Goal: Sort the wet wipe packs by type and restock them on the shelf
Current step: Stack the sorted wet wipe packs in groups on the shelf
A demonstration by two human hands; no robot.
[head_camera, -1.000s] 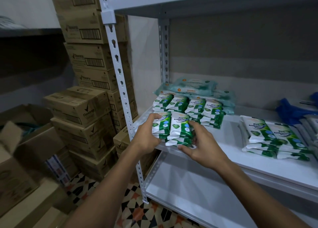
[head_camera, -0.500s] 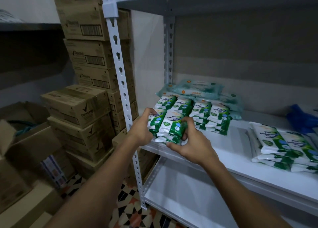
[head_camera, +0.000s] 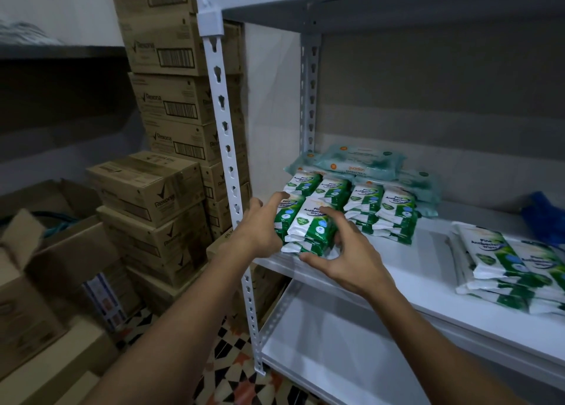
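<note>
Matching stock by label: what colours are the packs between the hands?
Green and white, on the front packs, seen in the head view.

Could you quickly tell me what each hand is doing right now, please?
Left hand: open, straight fingers touching the front stack of green wipe packs.
Right hand: loosely curled beside that stack; a real grip cannot be told.

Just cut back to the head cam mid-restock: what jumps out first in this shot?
Both hands meet at the shelf's front left corner: the left hand and right hand flank a small stack of green-and-white pine wipe packs. Behind it runs a row of the same packs, with pale teal packs at the back. Left of the rack, brown cartons tower in a tall stack.
</note>
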